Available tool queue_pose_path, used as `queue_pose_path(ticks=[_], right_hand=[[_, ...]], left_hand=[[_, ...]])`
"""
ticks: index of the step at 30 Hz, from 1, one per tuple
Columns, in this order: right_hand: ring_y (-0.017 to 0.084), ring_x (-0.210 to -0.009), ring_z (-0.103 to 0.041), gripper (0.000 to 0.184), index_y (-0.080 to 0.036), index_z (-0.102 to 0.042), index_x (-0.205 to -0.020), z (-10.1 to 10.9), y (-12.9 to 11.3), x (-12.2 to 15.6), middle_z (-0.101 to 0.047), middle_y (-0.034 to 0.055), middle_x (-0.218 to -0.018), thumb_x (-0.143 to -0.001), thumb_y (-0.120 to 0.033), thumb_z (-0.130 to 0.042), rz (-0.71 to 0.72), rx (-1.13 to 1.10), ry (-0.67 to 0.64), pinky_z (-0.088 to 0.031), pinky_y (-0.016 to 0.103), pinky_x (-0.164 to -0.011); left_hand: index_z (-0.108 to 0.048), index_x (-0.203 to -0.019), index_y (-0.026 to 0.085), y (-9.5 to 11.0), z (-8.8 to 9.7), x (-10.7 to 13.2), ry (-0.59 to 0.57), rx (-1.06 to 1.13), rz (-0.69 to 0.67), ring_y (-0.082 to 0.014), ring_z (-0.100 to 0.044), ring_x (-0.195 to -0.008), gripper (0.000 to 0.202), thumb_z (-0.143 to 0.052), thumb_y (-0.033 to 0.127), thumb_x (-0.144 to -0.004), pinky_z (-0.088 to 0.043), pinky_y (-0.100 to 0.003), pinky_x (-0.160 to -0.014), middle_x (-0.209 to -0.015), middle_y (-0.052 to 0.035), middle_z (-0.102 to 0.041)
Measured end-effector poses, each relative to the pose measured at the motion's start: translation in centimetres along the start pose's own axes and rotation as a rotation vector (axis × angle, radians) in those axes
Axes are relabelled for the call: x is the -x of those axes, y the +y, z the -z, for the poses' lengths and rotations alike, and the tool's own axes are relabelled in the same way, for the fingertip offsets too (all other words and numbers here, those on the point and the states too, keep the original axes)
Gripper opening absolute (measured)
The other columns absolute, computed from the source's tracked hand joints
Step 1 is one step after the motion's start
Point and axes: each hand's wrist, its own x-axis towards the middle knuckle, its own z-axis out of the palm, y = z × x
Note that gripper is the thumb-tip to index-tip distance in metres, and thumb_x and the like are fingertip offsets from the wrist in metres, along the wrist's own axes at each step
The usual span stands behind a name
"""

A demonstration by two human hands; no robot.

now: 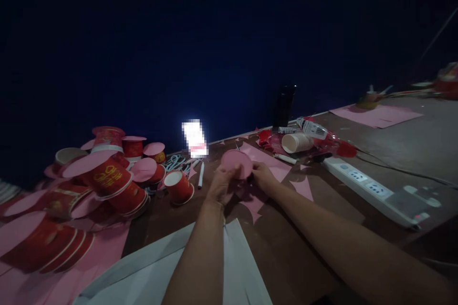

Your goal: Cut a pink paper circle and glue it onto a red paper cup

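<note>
My left hand [222, 182] is closed on a round pink paper disc [236, 161], with the thumb lying over its face. At the disc's right edge is my right hand [264, 178], its fingers curled; what they hold, if anything, is hidden. Beneath both hands lie pink paper offcuts [270, 159] with curved cut edges. A red paper cup [179, 187] stands to the left of my left hand, and a white marker [201, 175] lies between them. Farther left is a heap of red paper cups [110, 178], several with pink discs on their ends.
A white power strip [368, 190] lies to the right. Stacked plain cups [296, 143] in plastic wrap rest behind my right hand. A bright phone screen [195, 138] is at the back. White sheets [150, 267] lie in front, and pink paper [375, 116] is at the far right.
</note>
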Motion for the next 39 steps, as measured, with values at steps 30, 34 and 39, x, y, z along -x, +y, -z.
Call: queue_pose_path(ticks=[30,34,39], right_hand=[[0.009,-0.047,-0.048,0.049,-0.013,-0.067,-0.099,-0.5,-0.7,0.4,-0.058,-0.0001,-0.059,-0.068,-0.05,-0.068,-0.101,-0.281,-0.178,-0.036,0.018,-0.037],[0.008,-0.045,-0.047,0.049,-0.012,-0.067,-0.1,-0.5,-0.7,0.4,-0.056,-0.0009,-0.055,-0.068,-0.049,-0.068,-0.1,-0.283,-0.174,-0.034,0.018,-0.038],[0.008,-0.046,-0.047,0.053,-0.011,-0.065,-0.106,-0.5,-0.8,0.5,-0.055,-0.0016,-0.054,-0.069,-0.049,-0.067,-0.11,-0.287,-0.195,-0.035,0.018,-0.039]], left_hand=[[-0.062,-0.082,0.014,0.3,3.6,-3.6,0.543,0.108,-0.259,-0.0094,-0.058,-0.054,0.04,-0.081,0.027,-0.049,-0.042,-0.018,-0.046,-0.07,-0.0015,-0.064],[-0.062,-0.084,0.014,0.2,3.8,-3.8,0.531,0.1,-0.257,-0.0088,-0.057,-0.052,0.041,-0.081,0.028,-0.049,-0.04,-0.017,-0.045,-0.068,-0.0009,-0.064],[-0.062,-0.083,0.014,0.2,3.8,-3.8,0.549,0.121,-0.25,-0.0079,-0.056,-0.051,0.042,-0.081,0.024,-0.047,-0.04,-0.017,-0.045,-0.068,0.0004,-0.063]])
